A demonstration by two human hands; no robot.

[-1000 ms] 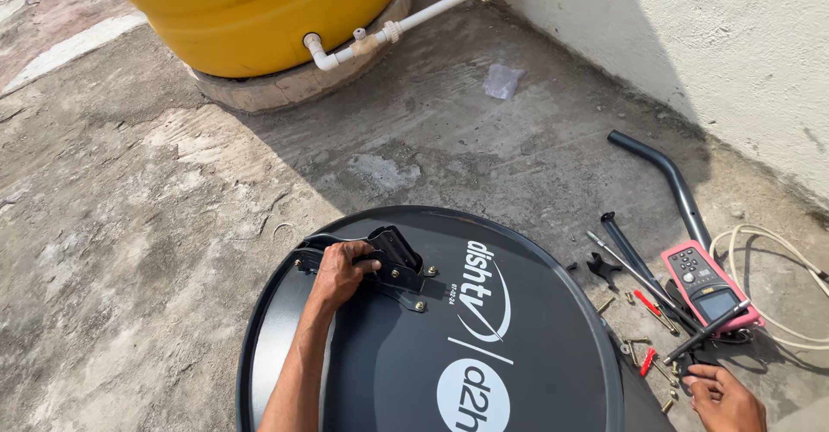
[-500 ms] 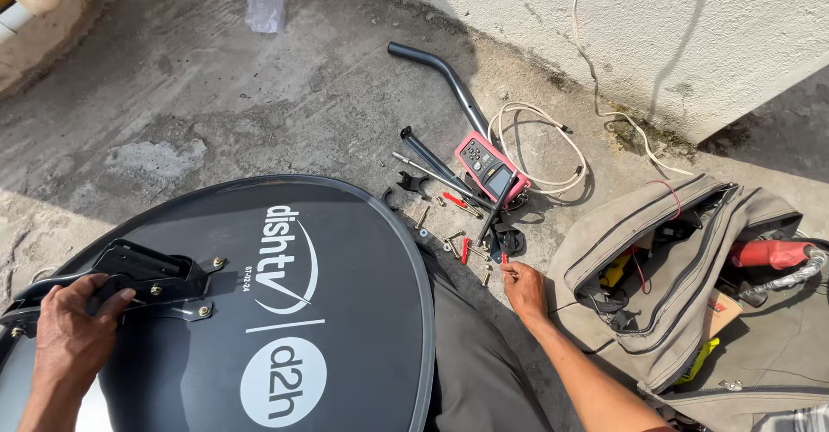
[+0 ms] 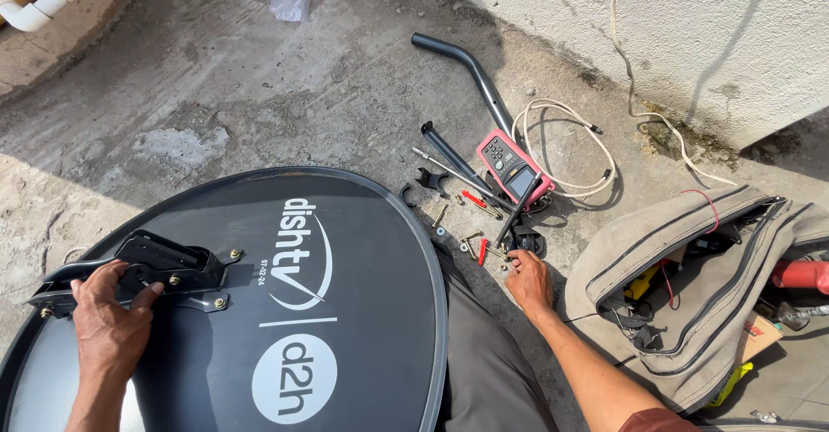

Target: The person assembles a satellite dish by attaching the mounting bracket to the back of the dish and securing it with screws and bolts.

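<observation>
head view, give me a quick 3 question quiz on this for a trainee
1. True or false: the left hand rests on the black bracket bolted to the dish.
2. What is the right hand reaching into? A) the open tool bag B) the small bolts on the ground C) the coiled white cable
3. Which red device lies between the bent black pipe and the bolts?

Key
1. True.
2. B: the fingertips are at the loose bolts beside the dish's edge.
3. The red handheld meter with a screen and buttons.
</observation>
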